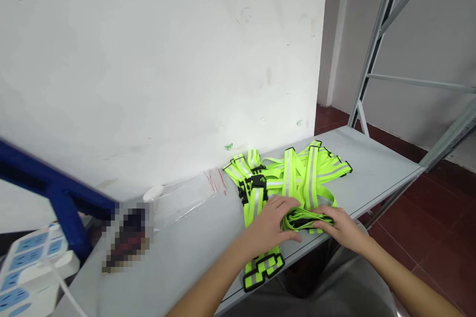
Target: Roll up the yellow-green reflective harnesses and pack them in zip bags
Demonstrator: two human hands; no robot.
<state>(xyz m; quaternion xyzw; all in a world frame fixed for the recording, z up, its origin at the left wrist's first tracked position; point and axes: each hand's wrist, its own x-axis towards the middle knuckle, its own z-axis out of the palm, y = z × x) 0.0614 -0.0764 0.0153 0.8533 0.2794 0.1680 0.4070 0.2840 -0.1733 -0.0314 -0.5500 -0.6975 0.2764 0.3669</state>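
A pile of neon-yellow reflective strap vests (297, 173) with grey bands and black buckles lies on the grey table (193, 252) by the white wall. At the pile's near edge sits a folded bundle of the same straps (307, 218). My left hand (273, 223) presses on the bundle's left side with fingers curled over it. From the right, my right hand (344, 230) grips the bundle's end. One strap end with black trim (262, 270) hangs over the table's front edge.
Clear plastic bags with red print (193, 190) lie against the wall left of the pile. A blurred dark object (128, 237) sits further left. A white power strip (28, 257) and a blue bar (55, 188) are at far left. Grey metal shelving (390, 74) stands at right.
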